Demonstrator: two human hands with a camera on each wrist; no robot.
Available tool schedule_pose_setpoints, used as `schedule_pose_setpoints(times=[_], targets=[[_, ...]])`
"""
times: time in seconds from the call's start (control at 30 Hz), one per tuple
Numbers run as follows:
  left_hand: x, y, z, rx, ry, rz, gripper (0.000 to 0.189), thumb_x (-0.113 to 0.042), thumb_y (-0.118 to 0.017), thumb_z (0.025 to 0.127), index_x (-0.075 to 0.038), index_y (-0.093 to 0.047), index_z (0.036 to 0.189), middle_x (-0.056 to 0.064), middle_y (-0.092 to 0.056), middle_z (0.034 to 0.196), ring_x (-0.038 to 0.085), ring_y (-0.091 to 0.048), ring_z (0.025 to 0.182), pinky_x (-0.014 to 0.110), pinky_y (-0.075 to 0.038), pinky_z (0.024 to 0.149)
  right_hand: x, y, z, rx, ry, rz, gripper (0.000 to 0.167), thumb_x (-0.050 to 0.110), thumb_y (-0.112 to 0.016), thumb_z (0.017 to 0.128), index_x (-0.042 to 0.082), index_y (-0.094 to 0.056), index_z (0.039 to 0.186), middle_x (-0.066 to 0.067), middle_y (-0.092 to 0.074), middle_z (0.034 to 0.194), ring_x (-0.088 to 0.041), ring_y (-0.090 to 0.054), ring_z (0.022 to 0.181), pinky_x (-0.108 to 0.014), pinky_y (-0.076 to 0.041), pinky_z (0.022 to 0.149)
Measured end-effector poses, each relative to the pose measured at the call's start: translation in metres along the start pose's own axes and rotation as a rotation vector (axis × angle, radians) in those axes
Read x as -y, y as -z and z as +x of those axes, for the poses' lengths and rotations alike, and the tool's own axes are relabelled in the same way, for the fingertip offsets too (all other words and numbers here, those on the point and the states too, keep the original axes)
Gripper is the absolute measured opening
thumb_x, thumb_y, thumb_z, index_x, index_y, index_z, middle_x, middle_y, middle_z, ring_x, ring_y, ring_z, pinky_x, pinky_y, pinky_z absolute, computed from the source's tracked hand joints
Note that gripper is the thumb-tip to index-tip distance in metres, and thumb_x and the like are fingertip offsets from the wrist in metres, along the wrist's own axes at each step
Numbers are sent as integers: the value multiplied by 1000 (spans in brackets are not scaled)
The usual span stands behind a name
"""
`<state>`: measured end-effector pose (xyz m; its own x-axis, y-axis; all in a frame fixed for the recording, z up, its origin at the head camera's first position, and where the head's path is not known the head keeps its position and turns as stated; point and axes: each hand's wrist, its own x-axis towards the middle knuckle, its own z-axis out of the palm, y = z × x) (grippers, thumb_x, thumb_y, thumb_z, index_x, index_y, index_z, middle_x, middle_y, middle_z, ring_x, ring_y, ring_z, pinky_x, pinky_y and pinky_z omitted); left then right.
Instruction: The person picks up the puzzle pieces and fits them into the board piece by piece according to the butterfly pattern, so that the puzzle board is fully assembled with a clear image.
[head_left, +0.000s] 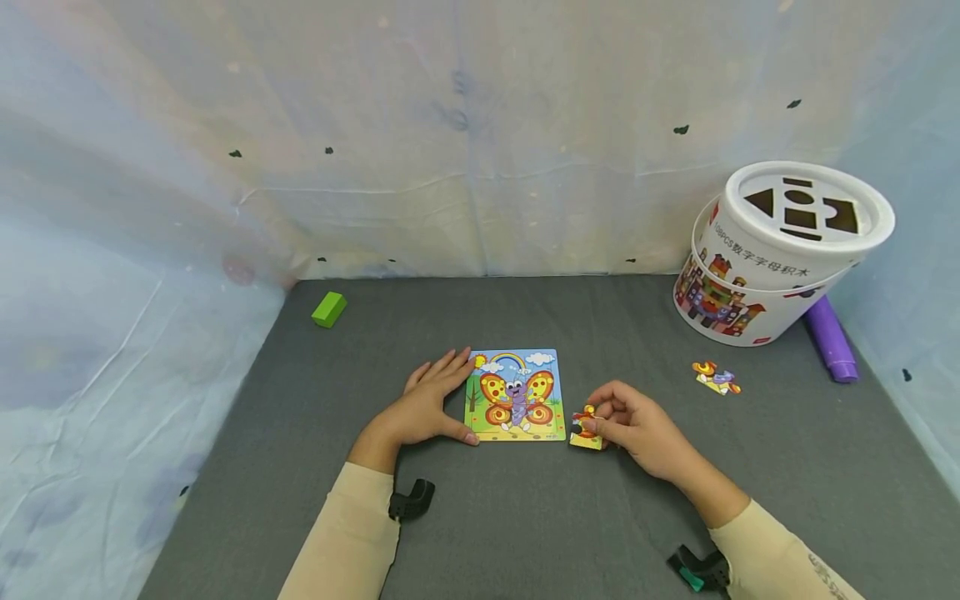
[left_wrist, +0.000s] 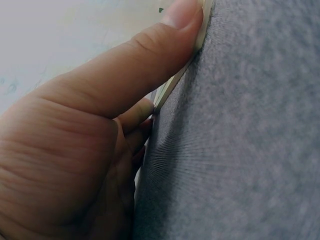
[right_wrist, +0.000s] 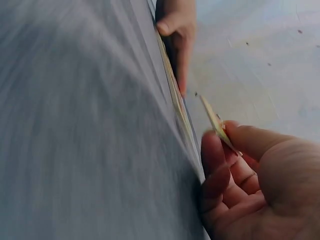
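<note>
A square puzzle board (head_left: 517,396) with a purple-bodied butterfly, a rainbow and clouds lies on the grey table. My left hand (head_left: 429,402) rests along its left side, fingers spread and fairly straight, the thumb on the lower left corner. In the left wrist view the thumb (left_wrist: 145,55) lies against the board's thin edge. Just right of the board, my right hand (head_left: 637,425) pinches a small puzzle piece (head_left: 586,427) with red, orange and yellow on it. The right wrist view shows this thin piece (right_wrist: 214,117) edge-on between thumb and fingers, raised off the table.
Another puzzle piece (head_left: 717,377) lies to the right on the table. Behind it stands a big white bucket (head_left: 772,258) with shape holes in its lid, a purple cylinder (head_left: 831,342) beside it. A green block (head_left: 329,309) sits at the far left, near the hanging sheet (head_left: 480,167).
</note>
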<state>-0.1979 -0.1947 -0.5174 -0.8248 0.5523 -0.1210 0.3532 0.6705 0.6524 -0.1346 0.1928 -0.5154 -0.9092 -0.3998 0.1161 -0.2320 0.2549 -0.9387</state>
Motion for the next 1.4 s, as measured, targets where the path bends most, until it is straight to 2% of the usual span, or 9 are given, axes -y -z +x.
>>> schedule_pose_setpoints(times=[0.2,0.43,0.63,0.77,0.87,1.0,1.1,1.23,1.4], targets=[[0,0,0,-3,0,1,131,-51,-101,74,-17,-25,175,-3,-10,181,19,-1,166,53,6,128,6,-23,12,-32,82,-39,17,3,-75,103,1,-75,120,-2,-70,89,-15,-59,64,-29,-51,55],[0,0,0,-2,1,13,131,-52,-101,74,-17,-24,175,-3,-10,181,20,-1,166,53,5,128,9,-43,29,-37,0,13,23,2,-70,107,-1,-74,129,-10,-72,95,-25,-69,72,-36,-61,65],[0,-1,0,3,4,15,131,-52,-101,74,-17,-24,175,-4,-10,181,20,-1,166,54,5,128,9,-49,36,-75,-55,-59,23,1,-72,105,0,-75,128,-9,-70,99,-22,-68,73,-34,-60,65],[1,-1,0,2,6,10,132,-52,-101,74,-17,-24,175,-3,-9,181,20,-1,166,54,5,128,8,-48,34,-97,-29,-164,28,2,-75,104,-1,-74,131,-9,-67,109,-16,-63,72,-32,-56,63],[1,-1,0,-1,5,6,132,-52,-101,73,-17,-24,175,-4,-10,181,19,-1,166,53,5,128,8,-47,30,-101,40,-301,28,5,-77,103,2,-76,131,-7,-66,117,-14,-63,83,-34,-56,70],[2,-2,0,-5,0,8,132,-53,-101,73,-18,-25,175,-4,-10,181,19,-1,165,54,5,128,16,-46,22,-35,157,-579,36,13,-81,101,3,-75,135,-9,-67,135,-25,-64,119,-48,-56,96],[3,-1,0,-4,-2,4,132,-53,-101,73,-18,-24,175,-5,-9,181,18,0,165,54,5,128,23,-49,16,73,193,-748,51,24,-82,102,3,-69,146,-14,-60,153,-37,-53,142,-60,-49,107],[3,-1,0,-4,0,4,132,-53,-100,73,-19,-24,175,-5,-9,181,18,1,165,54,5,128,27,-52,11,176,176,-841,64,33,-79,104,4,-59,157,-13,-52,163,-38,-44,152,-60,-47,104],[2,-1,0,2,4,8,132,-54,-100,74,-19,-23,175,-5,-8,181,18,1,165,54,5,128,28,-53,8,201,155,-854,68,34,-77,105,5,-54,162,-12,-48,167,-36,-40,154,-57,-45,103]])
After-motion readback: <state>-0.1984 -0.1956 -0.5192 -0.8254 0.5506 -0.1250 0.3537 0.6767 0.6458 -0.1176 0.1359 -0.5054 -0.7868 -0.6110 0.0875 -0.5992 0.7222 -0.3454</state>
